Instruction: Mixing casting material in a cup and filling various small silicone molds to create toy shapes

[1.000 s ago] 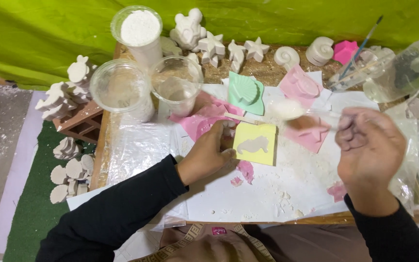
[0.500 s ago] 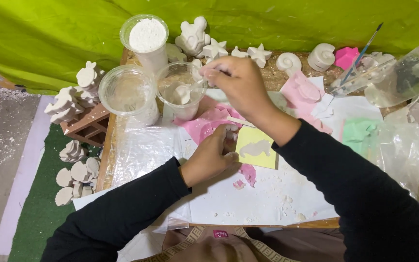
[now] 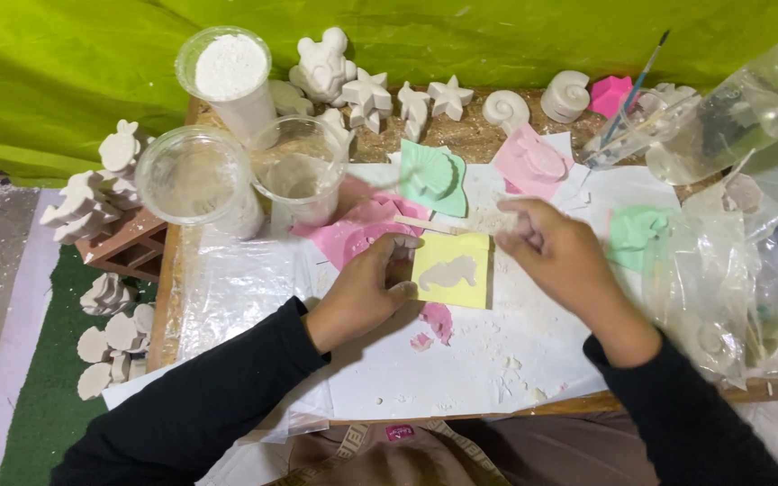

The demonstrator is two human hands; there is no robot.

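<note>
Yellow and square, the silicone mould [image 3: 451, 270] lies flat on the white, powder-dusted sheet [image 3: 461, 360] at the middle of your table, its animal-shaped hollow filled with pale plaster. Your left hand [image 3: 366, 288] steadies the mould's left edge, fingertips curled against it. Your right hand [image 3: 560, 256] hovers just beside its upper right corner, fingers bunched and blurred; whether they pinch anything cannot be told. A wooden stick [image 3: 425, 223] lies just above the mould, pink moulds [image 3: 353, 234] behind it and clear plastic cups [image 3: 299, 171] beyond.
</note>
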